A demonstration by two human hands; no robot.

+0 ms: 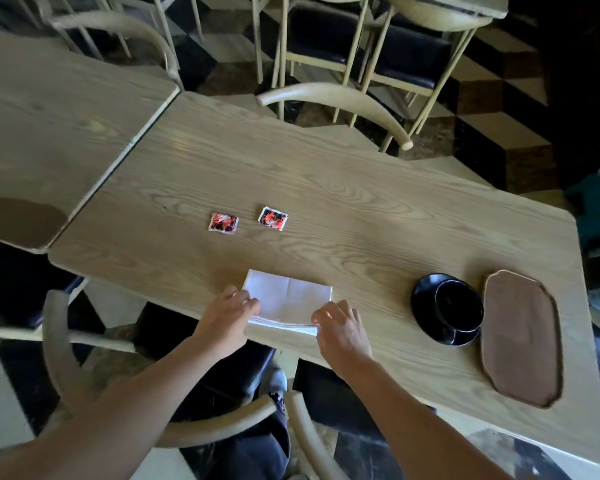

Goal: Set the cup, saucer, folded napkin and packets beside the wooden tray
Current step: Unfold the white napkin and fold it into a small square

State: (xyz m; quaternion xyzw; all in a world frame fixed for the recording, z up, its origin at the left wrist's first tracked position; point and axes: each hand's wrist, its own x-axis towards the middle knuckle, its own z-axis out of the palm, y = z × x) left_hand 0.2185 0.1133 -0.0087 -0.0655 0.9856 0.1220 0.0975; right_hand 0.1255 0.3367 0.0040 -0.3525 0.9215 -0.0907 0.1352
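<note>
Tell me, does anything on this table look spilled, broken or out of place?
Nothing looks spilled or broken. The two packets lie loose mid-table, far from the wooden tray, while the black cup sits on its saucer beside the tray. The napkin lies at the near edge, both hands on it.

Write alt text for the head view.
Both hands, left and right, pinch the near edge of a folded white napkin on a wooden table. Two red packets lie beyond; a black cup on its saucer sits beside a wooden tray.
</note>
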